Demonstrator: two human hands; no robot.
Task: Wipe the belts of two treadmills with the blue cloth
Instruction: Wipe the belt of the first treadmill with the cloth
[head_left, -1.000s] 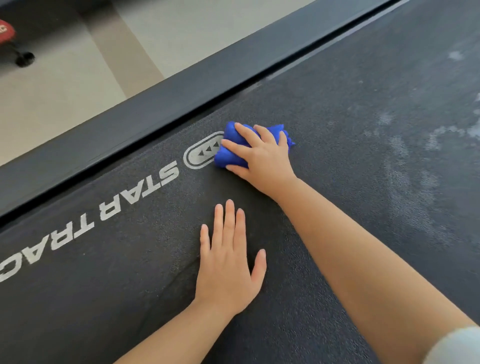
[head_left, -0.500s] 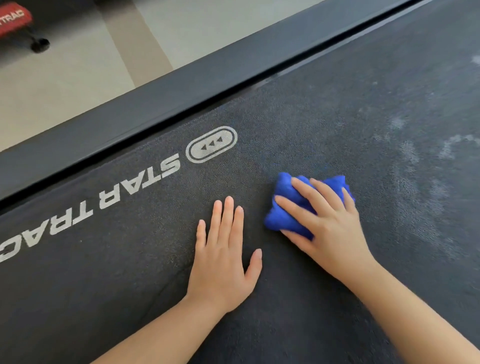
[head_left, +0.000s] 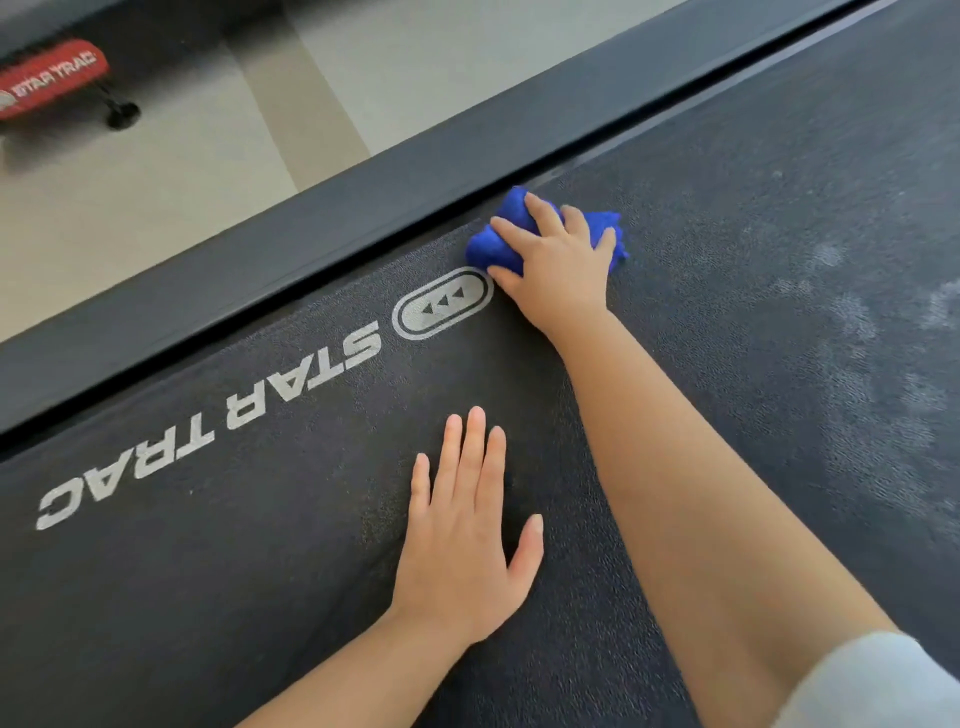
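The dark treadmill belt (head_left: 727, 291) fills most of the view and carries white STAR TRAC lettering (head_left: 218, 415). A bunched blue cloth (head_left: 491, 244) lies at the belt's far edge, just past the oval arrow logo (head_left: 441, 304). My right hand (head_left: 556, 265) grips the cloth from above, fingers curled over it and pressing it onto the belt. My left hand (head_left: 467, 535) rests flat on the belt nearer to me, fingers straight and together, holding nothing.
A black side rail (head_left: 363, 208) runs diagonally along the belt's far edge. Beyond it is light floor (head_left: 156, 171) with a red STAR TRAC machine part (head_left: 49, 78) at top left. Pale dusty smears (head_left: 857, 322) mark the belt at right.
My right hand has pushed the cloth away from me, from beside my left hand out to the belt's far edge by the rail. My left hand has stayed flat in place.
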